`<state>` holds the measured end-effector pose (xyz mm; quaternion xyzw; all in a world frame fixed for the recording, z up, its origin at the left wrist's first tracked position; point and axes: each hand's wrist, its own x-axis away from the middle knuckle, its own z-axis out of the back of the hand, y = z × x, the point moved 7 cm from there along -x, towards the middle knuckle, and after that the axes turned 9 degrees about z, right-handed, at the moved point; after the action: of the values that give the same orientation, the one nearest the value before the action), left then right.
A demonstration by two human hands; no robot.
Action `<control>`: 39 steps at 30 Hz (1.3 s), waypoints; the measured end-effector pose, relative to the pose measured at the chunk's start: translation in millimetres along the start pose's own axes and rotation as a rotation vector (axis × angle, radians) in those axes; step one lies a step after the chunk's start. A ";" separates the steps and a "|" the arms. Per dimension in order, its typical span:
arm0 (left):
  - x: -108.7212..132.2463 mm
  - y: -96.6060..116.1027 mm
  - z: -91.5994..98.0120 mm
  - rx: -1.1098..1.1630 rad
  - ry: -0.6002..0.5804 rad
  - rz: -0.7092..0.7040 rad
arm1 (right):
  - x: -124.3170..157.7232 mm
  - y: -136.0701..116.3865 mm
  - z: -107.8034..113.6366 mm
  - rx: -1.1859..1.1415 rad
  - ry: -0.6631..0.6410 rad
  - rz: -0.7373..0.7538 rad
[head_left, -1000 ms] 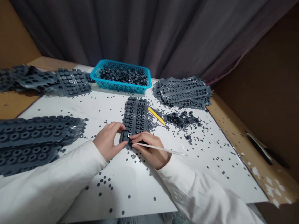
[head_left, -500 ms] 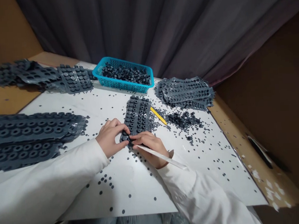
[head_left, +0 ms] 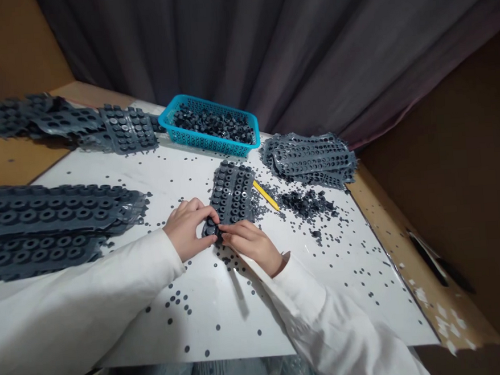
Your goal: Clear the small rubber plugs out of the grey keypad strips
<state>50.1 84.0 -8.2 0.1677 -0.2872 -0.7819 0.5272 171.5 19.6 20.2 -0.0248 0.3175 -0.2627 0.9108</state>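
A dark grey moulded rubber sheet (head_left: pixel 232 191) with rows of round, ring-like knobs lies mid-table. My left hand (head_left: pixel 189 229) grips its near end, thumb and forefinger curled about the corner knobs. At that same end my right hand (head_left: pixel 254 245) has its fingers pinched together, close to the left fingertips. A thin white strip (head_left: pixel 249 262) sticks out from under the right hand toward the sleeve; its tip is hidden by the fingers. Just right of the sheet lies a yellow pen-like stick (head_left: pixel 266 195).
Behind stands a blue basket (head_left: pixel 210 143) of small dark pieces. Perforated grey sheets (head_left: pixel 310 157) are stacked at right, near a heap of dark bits (head_left: pixel 306 203). Long knobbed sheets (head_left: pixel 42 216) lie left, more sheets (head_left: pixel 128 129) behind. Small discs dot the white table (head_left: pixel 326 296).
The white strip's free end has swung down and nearer my sleeve, and its shadow now shows on the table. Both hands stay at the sheet's near end. The view has shifted slightly.
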 end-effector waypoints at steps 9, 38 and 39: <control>-3.3 0.7 -0.2 -0.039 -0.021 0.036 | 2.5 2.3 -4.8 0.165 0.044 -0.089; -0.1 -9.2 9.9 -0.138 -0.016 0.133 | -6.5 11.0 -8.3 -0.309 0.070 -0.129; 0.1 -9.2 10.0 -0.137 -0.012 0.140 | -7.9 8.2 -8.0 -0.249 0.045 -0.086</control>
<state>37.7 89.2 -6.2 0.1059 -0.2473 -0.7621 0.5889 165.3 31.5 16.6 -0.1451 0.3666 -0.2606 0.8813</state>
